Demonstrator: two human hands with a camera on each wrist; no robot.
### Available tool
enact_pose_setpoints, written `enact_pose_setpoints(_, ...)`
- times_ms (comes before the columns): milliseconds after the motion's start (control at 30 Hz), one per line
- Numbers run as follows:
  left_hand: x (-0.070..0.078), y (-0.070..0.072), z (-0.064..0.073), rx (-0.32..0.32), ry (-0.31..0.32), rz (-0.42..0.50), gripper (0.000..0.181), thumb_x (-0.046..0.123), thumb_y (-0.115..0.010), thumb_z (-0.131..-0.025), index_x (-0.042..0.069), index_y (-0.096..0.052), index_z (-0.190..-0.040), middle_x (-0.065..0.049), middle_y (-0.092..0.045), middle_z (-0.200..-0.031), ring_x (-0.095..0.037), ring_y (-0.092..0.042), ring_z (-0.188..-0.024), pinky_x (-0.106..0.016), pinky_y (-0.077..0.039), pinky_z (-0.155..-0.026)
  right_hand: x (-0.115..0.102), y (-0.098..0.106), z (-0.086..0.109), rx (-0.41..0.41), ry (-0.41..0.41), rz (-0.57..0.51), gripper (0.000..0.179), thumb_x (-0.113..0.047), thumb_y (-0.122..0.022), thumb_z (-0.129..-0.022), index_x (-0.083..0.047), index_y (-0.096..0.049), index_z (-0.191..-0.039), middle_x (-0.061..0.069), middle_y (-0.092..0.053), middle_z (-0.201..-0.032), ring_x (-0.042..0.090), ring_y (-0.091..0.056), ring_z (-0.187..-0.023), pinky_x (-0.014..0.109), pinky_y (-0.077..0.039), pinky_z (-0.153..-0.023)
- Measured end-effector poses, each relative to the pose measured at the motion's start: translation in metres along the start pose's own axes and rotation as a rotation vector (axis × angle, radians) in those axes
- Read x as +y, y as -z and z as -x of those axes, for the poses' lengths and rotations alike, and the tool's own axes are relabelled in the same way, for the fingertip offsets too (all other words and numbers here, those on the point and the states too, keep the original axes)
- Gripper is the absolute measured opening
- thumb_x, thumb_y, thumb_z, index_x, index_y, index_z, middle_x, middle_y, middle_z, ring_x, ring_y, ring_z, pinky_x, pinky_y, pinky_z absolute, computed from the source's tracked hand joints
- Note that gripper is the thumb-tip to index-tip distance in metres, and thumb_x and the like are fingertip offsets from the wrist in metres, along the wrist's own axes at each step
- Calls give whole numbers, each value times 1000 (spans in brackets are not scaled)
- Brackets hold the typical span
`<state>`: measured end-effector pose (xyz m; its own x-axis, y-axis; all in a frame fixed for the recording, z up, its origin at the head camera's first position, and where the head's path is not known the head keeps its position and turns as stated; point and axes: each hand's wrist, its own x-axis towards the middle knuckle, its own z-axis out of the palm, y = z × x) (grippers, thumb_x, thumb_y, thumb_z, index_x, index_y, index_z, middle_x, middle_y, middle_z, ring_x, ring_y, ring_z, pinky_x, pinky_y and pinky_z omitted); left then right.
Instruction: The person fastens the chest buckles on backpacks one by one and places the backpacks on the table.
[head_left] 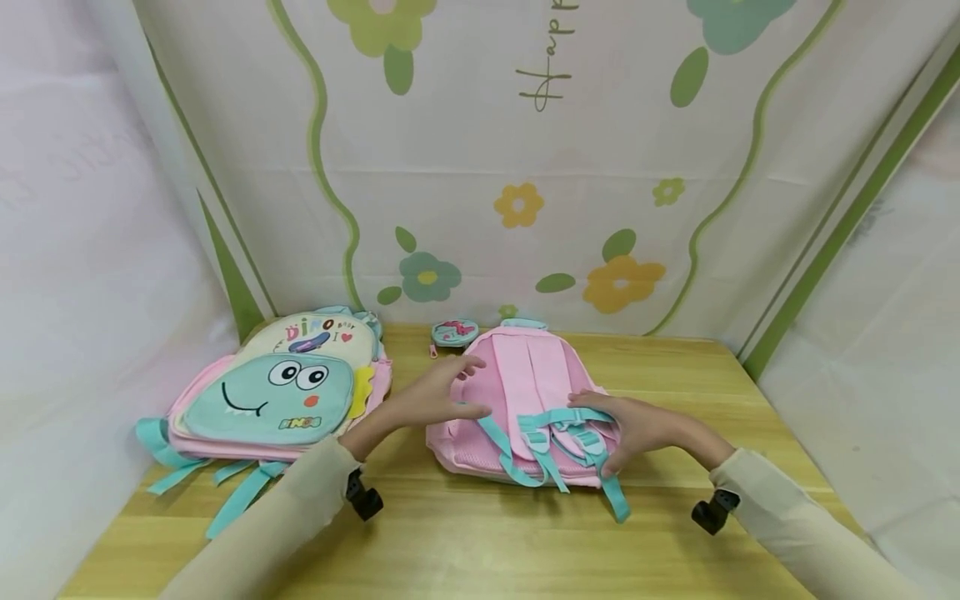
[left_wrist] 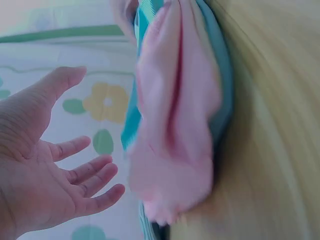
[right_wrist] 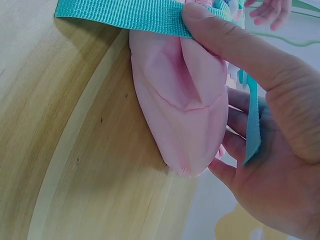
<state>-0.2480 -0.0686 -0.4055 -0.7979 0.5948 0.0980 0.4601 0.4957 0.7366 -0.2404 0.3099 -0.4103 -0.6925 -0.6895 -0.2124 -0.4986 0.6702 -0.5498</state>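
A pink backpack (head_left: 491,446) lies on the table with its shoulder straps and teal webbing facing up. My left hand (head_left: 431,393) hovers at its left side, thumb and fingers spread apart; the left wrist view shows the palm (left_wrist: 37,170) holding nothing, beside the pink side of the bag. My right hand (head_left: 637,425) rests loosely at the bag's right side. In the right wrist view its thumb (right_wrist: 235,40) touches a teal webbing strap (right_wrist: 120,15), while the other fingers lie along the bag's far side, partly hidden behind a hanging strap end.
Left on the wooden table (head_left: 510,542) lies a second backpack (head_left: 270,392) with a dinosaur face, its teal straps trailing towards the front. A small round teal pouch (head_left: 454,333) sits behind the pink bag. Flower-printed cloth (head_left: 450,150) encloses the back and sides.
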Motion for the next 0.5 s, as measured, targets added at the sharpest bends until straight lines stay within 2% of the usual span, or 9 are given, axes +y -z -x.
enact_pose_setpoints(300, 29, -26, -39, -42, -106, -36, 61, 34, -75, -91, 3, -55, -139, -21, -59, -136, -36, -55, -128, -51, -47, -107, 0, 1, -2, -9, -14, -19, 113, -39, -96, -66, -4, -36, -156, 21, -35, -162, 50, -27, -149, 70, -30, -114)
enact_pose_setpoints(500, 39, -47, -55, -34, -115, -89, 53, 35, -75, -91, 7, -61, -134, -17, -63, -130, -33, -58, -123, -42, -50, -102, 0, 1, -2, -17, -28, -27, 114, -37, -96, -66, -4, -36, -157, 19, -38, -161, 48, -32, -148, 69, -32, -113)
